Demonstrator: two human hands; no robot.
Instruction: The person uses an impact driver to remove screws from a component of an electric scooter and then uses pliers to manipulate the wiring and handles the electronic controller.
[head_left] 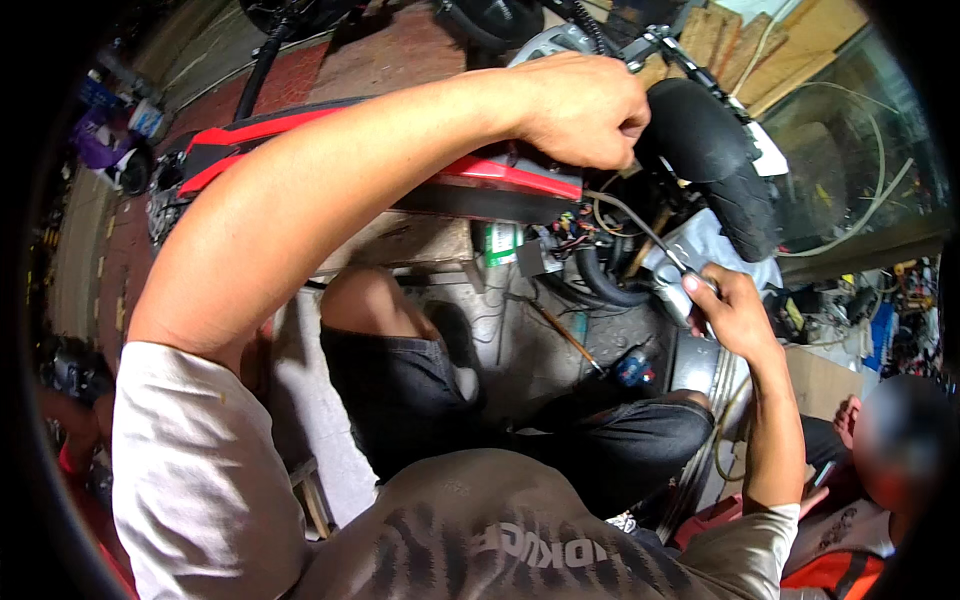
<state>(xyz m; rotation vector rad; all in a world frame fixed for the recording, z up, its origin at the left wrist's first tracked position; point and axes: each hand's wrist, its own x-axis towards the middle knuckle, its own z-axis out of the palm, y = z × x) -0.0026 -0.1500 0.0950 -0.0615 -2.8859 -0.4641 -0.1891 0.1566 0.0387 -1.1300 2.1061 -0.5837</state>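
My left hand (580,105) reaches far forward with its fingers closed on something at the rear of a red and black scooter deck (480,180), just beside the black tyre (715,150). What it grips is hidden under the fingers. My right hand (725,310) is lower and to the right, pinching a thin grey cable (640,225) near a small silver part. That cable arcs up toward my left hand. Loose wires and a black hose (600,285) hang under the deck between the two hands.
I sit with my knees (360,300) bent over a concrete floor. A screwdriver (565,335) lies on the floor near a metal pot (695,365). Another person (890,450) sits at the lower right. Wooden boards (790,50) and tangled cables fill the right side.
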